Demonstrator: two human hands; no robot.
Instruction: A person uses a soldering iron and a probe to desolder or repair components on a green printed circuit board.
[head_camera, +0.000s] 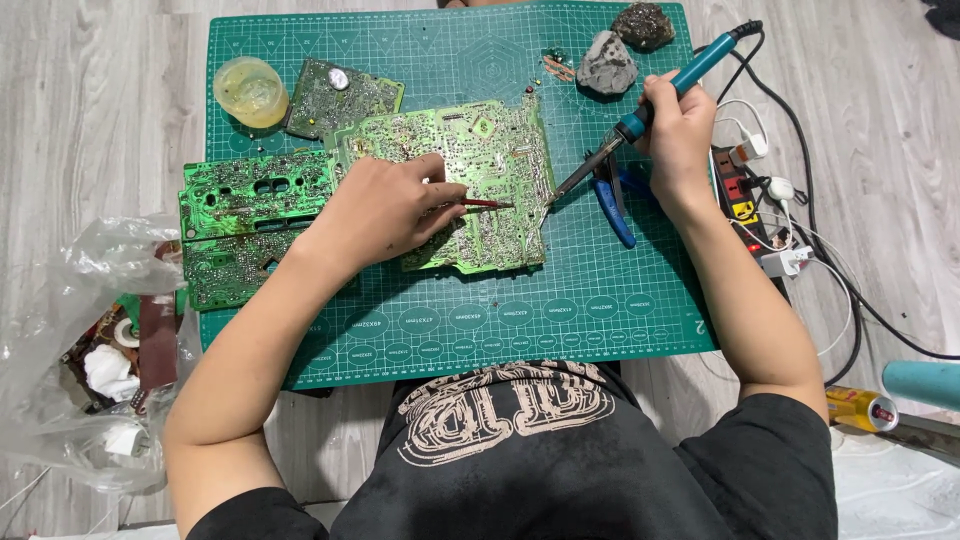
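Soldering iron (668, 96): a teal-handled tool gripped in the right hand (678, 135), fingers closed round the handle near the metal shaft.
Iron's direction: its long axis runs diagonally, cord end at the upper right, dark tip pointing down and left to the right edge of the large circuit board (470, 175).
Left hand (385, 210): rests on the large board, fingers closed on a thin red-handled tool (487, 203) that lies almost level and points right, toward the iron's tip.
Large board: pale green, solder side up, lying flat at the middle of the green cutting mat (600, 290).
Other boards: a brighter green board (250, 190) sits to the left, partly under the forearm; a smaller dark board (335, 95) lies beyond it.
Blue pliers (612, 200): on the mat just under the iron's shaft, partly hidden by it.
Hard to make out: whether the iron's tip touches the board; the red tool's tip is too fine to judge.
Containers: a round yellowish tub (250, 90) at the mat's far left corner, its contents unclear; a clear plastic bag (90, 350) on the floor at left, holding jumbled white, red and brown scraps.
Cut off: a power strip (738, 195) with tangled cables is beside the right wrist.
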